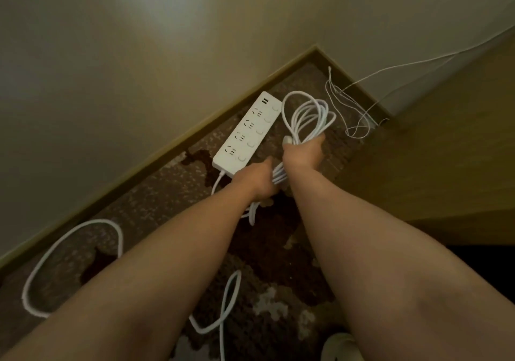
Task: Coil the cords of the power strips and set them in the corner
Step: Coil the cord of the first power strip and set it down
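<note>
Both fists closed on the white cord coil, right hand at its upper loops, left hand at the lower bunch, beside the power strip near the corner; limp, light, springy, likely best pinched across all loops.

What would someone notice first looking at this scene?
Two bare forearms reach in from below, the right hand gripping a looped bundle of white cord and the left hand holding its lower end. Beside them a long white power strip lies on the brown patterned carpet by the baseboard.
</note>
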The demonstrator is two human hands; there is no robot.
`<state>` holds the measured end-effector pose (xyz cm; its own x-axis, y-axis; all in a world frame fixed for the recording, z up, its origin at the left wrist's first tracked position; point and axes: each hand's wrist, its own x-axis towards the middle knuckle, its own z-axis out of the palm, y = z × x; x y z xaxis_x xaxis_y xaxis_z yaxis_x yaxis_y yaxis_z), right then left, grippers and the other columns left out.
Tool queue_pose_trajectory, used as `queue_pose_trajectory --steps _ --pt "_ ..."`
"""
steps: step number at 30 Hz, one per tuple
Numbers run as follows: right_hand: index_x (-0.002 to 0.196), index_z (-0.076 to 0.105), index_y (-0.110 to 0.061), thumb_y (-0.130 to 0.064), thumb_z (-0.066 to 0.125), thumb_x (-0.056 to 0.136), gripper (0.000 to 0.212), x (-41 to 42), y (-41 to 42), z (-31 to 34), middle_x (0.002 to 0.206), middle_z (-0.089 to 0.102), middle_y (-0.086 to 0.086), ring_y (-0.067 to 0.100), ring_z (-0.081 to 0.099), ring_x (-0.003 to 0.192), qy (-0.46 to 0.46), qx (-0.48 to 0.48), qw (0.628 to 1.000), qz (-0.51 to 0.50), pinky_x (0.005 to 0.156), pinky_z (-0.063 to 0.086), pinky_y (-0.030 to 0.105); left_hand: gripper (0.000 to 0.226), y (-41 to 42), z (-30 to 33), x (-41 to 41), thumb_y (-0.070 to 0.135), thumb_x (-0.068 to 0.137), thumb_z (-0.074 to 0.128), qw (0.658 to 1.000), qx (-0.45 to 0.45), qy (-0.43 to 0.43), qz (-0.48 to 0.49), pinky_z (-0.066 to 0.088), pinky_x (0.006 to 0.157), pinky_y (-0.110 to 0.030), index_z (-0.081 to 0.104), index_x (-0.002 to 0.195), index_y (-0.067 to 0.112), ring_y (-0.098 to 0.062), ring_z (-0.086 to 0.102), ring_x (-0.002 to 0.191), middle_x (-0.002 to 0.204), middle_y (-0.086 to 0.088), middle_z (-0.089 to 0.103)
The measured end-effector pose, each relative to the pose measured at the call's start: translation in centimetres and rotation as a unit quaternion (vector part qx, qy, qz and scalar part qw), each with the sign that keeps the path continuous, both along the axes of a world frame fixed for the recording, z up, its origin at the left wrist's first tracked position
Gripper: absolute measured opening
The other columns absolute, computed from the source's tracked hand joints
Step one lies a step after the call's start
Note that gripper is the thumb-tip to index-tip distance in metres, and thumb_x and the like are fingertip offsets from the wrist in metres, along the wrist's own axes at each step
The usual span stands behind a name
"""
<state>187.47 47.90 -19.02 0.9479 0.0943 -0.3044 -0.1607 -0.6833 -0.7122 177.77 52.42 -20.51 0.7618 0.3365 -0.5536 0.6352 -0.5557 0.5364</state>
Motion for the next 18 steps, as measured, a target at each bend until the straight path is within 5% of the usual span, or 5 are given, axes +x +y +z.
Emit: queue_pose_trajectory --steps 3,7,10,13,18 --pt "0.141 0.034 -0.018 -0.030 0.071 0.086 0.068 -0.3 0.9 -0.5 0.113 0.065 0.007 0.029 0.065 0.101 0.029 -0.015 0.999 0.032 0.073 0.043 0.032 0.084 1.4 -0.7 -0.9 0.040 0.080 0.062 0.999 0.043 0.012 0.015 0.048 0.077 -0.038 0.017 0.148 0.019 -0.029 0.058 0.106 0.122 -0.011 0.058" --pt "0.131 0.037 -0.019 -0.030 0.074 0.083 0.061 -0.3 3.6 -0.6 0.093 0.053 -0.003 0.016 0.056 0.073 0.055 0.005 0.997 0.060 0.070 0.048 0.034 0.044 4.6 -0.5 -2.0 0.027 0.081 0.056 0.979 0.199 -0.023 0.036 0.041 0.061 -0.035 0.039 0.121 0.019 -0.027 0.055 0.077 0.099 -0.011 0.062" --pt "0.132 0.036 -0.019 -0.028 0.074 0.082 0.063 0.1 4.6 -1.1 0.092 0.052 -0.005 0.019 0.059 0.080 0.040 0.012 0.996 0.077 0.074 0.054 0.040 0.031 5.3 -0.4 -2.6 0.024 0.080 0.057 0.976 0.209 -0.033 0.052 0.042 0.059 -0.034 0.043 0.107 0.020 -0.028 0.056 0.076 0.092 -0.010 0.061" --pt "0.138 0.035 -0.019 -0.032 0.075 0.081 0.071 0.4 3.5 -2.5 0.092 0.059 -0.006 0.015 0.055 0.075 0.038 0.005 0.997 0.061 0.071 0.046 0.032 0.021 4.6 -1.1 -3.3 0.020 0.080 0.057 0.973 0.226 -0.046 0.020 0.040 0.057 -0.034 0.041 0.095 0.021 -0.030 0.059 0.077 0.090 -0.008 0.062" --pt "0.156 0.006 -0.014 -0.052 0.069 0.082 0.104 0.3 1.6 -4.3 0.129 0.063 0.012 0.032 0.060 0.116 0.047 -0.075 0.996 0.019 0.085 0.044 0.038 0.038 3.9 -1.6 -2.9 0.024 0.086 0.054 0.960 0.265 -0.045 -0.074 0.039 0.058 -0.035 0.037 0.120 0.021 -0.031 0.062 0.086 0.097 -0.009 0.064"
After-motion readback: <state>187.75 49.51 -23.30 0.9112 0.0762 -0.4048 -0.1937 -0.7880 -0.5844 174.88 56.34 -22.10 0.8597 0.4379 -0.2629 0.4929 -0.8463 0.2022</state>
